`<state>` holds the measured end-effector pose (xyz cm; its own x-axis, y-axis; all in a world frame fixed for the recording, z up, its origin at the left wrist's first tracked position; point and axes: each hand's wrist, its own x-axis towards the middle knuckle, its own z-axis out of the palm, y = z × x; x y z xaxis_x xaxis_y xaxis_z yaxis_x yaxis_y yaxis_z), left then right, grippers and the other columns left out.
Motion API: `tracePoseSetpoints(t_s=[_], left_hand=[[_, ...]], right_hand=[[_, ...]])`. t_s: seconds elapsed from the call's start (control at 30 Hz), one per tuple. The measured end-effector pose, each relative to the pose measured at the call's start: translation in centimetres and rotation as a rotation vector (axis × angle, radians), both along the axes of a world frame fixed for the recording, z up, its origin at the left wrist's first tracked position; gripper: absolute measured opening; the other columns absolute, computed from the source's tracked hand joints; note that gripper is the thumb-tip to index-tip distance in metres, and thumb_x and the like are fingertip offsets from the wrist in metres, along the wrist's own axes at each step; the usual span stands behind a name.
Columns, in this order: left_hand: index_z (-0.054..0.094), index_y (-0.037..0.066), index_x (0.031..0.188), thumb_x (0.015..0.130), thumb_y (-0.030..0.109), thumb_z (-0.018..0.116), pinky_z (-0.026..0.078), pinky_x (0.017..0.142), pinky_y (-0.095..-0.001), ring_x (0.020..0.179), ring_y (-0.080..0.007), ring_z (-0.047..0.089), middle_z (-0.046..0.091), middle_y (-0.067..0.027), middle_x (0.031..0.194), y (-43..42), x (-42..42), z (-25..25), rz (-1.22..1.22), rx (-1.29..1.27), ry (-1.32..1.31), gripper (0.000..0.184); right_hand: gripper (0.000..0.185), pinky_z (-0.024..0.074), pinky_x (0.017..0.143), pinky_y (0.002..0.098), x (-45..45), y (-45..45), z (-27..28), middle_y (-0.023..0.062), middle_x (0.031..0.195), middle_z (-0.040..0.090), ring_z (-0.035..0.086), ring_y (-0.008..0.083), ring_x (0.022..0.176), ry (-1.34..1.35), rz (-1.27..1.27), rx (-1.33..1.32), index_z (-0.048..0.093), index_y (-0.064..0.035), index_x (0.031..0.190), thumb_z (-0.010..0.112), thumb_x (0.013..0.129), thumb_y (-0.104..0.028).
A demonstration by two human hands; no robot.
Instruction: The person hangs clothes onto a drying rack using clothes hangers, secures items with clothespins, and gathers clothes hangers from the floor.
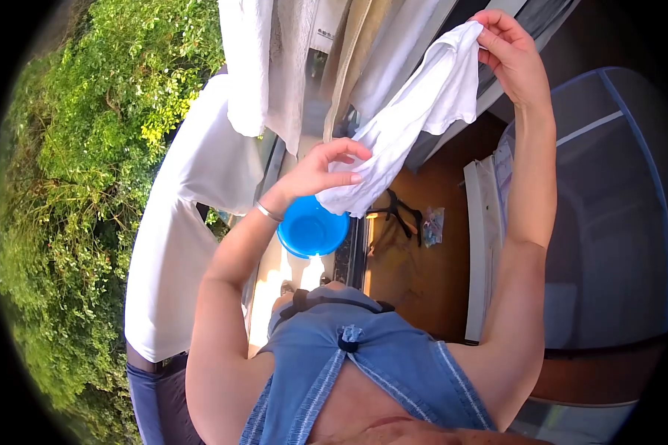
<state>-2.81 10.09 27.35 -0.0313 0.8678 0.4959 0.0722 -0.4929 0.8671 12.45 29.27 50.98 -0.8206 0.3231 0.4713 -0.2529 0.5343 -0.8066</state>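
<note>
A white cloth garment (416, 111), possibly a small shirt, hangs slantwise in front of me. My right hand (508, 52), raised at the upper right, pinches its top corner between thumb and fingers. Near the lower end is my left hand (323, 170), with a light band on the wrist. Its thumb and fingers are apart and curve toward the fabric; they overlap the cloth's edge, though whether they touch it I cannot tell. Below the garment, a blue basin (313, 227) stands on the light floor strip.
Towels (282, 74) and other laundry hang above. White fabric (178, 222) drapes over the railing at left, with green bushes (89, 185) beyond. On the brown floor at right lie a dark strap-like object (404, 217) and a small plastic packet (433, 226). A blue-edged mesh enclosure (608, 208) stands far right.
</note>
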Motion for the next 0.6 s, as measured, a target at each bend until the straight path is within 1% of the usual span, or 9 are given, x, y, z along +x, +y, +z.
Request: tracePoseSetpoints(t_s=[0.03,0.07,0.13,0.17,0.2,0.27,0.4,0.57,0.6], left_hand=[[0.057,0.005,0.099,0.073,0.015,0.067,0.041,0.082,-0.0276,0.093,-0.0131,0.050,0.053,-0.0062,0.104,0.5,0.9,-1.1,0.134,-0.014,0.144,0.030],[0.057,0.005,0.099,0.073,0.015,0.067,0.041,0.082,-0.0276,0.093,-0.0131,0.050,0.053,-0.0062,0.104,0.8,0.9,-1.7,0.129,-0.018,0.141,0.030],[0.059,0.001,0.094,0.077,0.011,0.064,0.040,0.073,-0.0238,0.079,-0.0068,0.049,0.057,0.0002,0.082,1.2,0.6,-1.4,0.073,-0.229,0.151,0.020],[0.060,0.000,0.089,0.078,0.008,0.061,0.043,0.068,-0.0233,0.075,-0.0081,0.052,0.059,-0.0030,0.082,0.8,0.0,-1.2,0.089,-0.250,0.029,0.014],[0.060,-0.001,0.087,0.079,0.011,0.061,0.042,0.068,-0.0233,0.076,-0.0077,0.052,0.060,-0.0021,0.077,0.3,-1.0,-0.1,0.138,-0.183,0.045,0.015],[0.061,0.000,0.088,0.078,0.013,0.062,0.042,0.071,-0.0226,0.079,-0.0077,0.052,0.060,-0.0013,0.082,-0.5,-4.7,0.8,0.175,-0.167,0.008,0.017],[0.057,0.004,0.078,0.075,0.011,0.066,0.039,0.066,-0.0187,0.070,-0.0037,0.048,0.055,0.0045,0.073,-1.7,-7.4,7.3,0.259,0.006,-0.021,0.012],[0.053,0.006,0.077,0.077,0.013,0.065,0.038,0.061,-0.0174,0.068,-0.0026,0.046,0.052,0.0053,0.069,-1.3,-7.7,13.5,0.457,0.115,0.267,0.014],[0.055,0.005,0.080,0.078,0.012,0.063,0.039,0.070,-0.0191,0.073,-0.0041,0.048,0.055,0.0034,0.074,-1.3,-8.1,14.3,0.477,0.049,0.318,0.011]], right_hand=[[0.013,0.0440,0.067,0.0188,-0.3,-0.8,0.2,-0.0016,0.083,0.057,0.054,0.0054,0.076,0.028,-0.033,0.035,0.056,-0.0057,0.095,0.054,0.083,-0.012],[0.013,0.0440,0.067,0.0188,-0.1,-0.9,0.7,-0.0016,0.083,0.057,0.054,0.0054,0.076,0.025,-0.038,0.031,0.056,-0.0057,0.095,0.054,0.083,-0.012],[0.006,0.0420,0.053,0.0186,0.5,-0.6,1.7,-0.0002,0.071,0.057,0.053,0.0077,0.059,0.084,-0.068,0.003,0.055,-0.0038,0.085,0.055,0.079,-0.002],[0.007,0.0405,0.051,0.0168,1.4,0.6,2.2,-0.0004,0.072,0.056,0.053,0.0069,0.060,0.096,-0.150,0.078,0.055,-0.0042,0.084,0.055,0.078,-0.001],[0.007,0.0423,0.052,0.0187,2.4,1.8,2.8,0.0002,0.071,0.057,0.054,0.0078,0.059,0.088,-0.211,0.164,0.055,-0.0042,0.086,0.054,0.080,-0.002],[0.011,0.0370,0.058,0.0153,5.7,6.8,3.5,-0.0052,0.076,0.054,0.049,0.0021,0.069,-0.107,-0.358,0.287,0.058,-0.0083,0.091,0.057,0.082,-0.014],[0.012,0.0424,0.069,0.0180,9.5,8.6,3.0,-0.0020,0.081,0.057,0.053,0.0051,0.075,-0.218,-0.367,0.228,0.059,-0.0061,0.089,0.059,0.079,-0.013],[0.018,0.0409,0.073,0.0194,11.4,9.0,1.7,-0.0021,0.082,0.059,0.052,0.0060,0.078,-0.238,-0.391,0.191,0.061,-0.0059,0.093,0.060,0.078,-0.015],[0.019,0.0409,0.075,0.0201,11.6,9.0,1.5,-0.0013,0.083,0.059,0.053,0.0068,0.079,-0.215,-0.394,0.188,0.062,-0.0054,0.095,0.059,0.079,-0.015]])
